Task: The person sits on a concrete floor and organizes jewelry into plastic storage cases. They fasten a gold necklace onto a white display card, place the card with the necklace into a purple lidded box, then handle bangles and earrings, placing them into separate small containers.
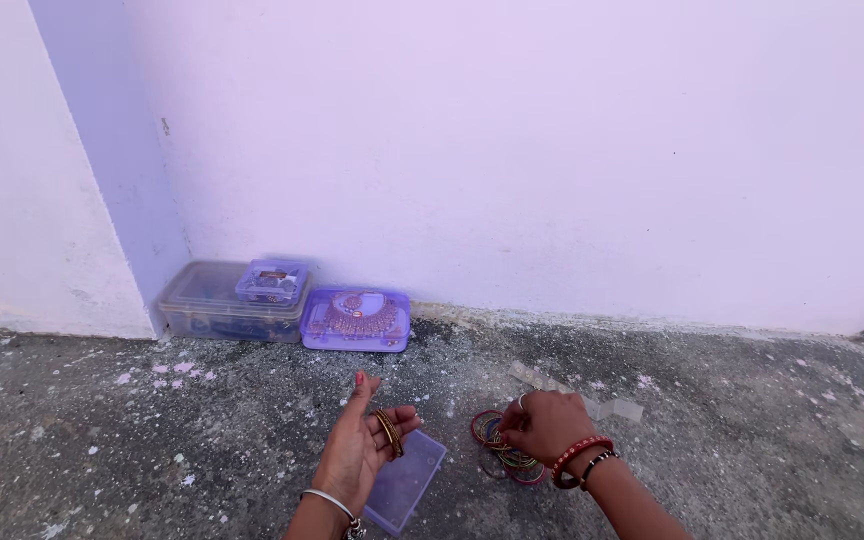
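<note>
My left hand (357,450) is palm up above a small clear purple box (407,482) and holds a few golden bangles (389,432) between its fingers. A silver bracelet sits on that wrist. My right hand (544,425) rests knuckles up on a loose heap of coloured bangles (504,452) on the floor, fingers curled onto them. Red and dark bangles circle the right wrist.
Against the white wall stand a clear lidded box (197,298) with a small purple case (272,280) on top, and a purple box showing a necklace (357,320). A clear plastic lid (577,392) lies behind my right hand. The grey floor (752,440) is speckled with paint.
</note>
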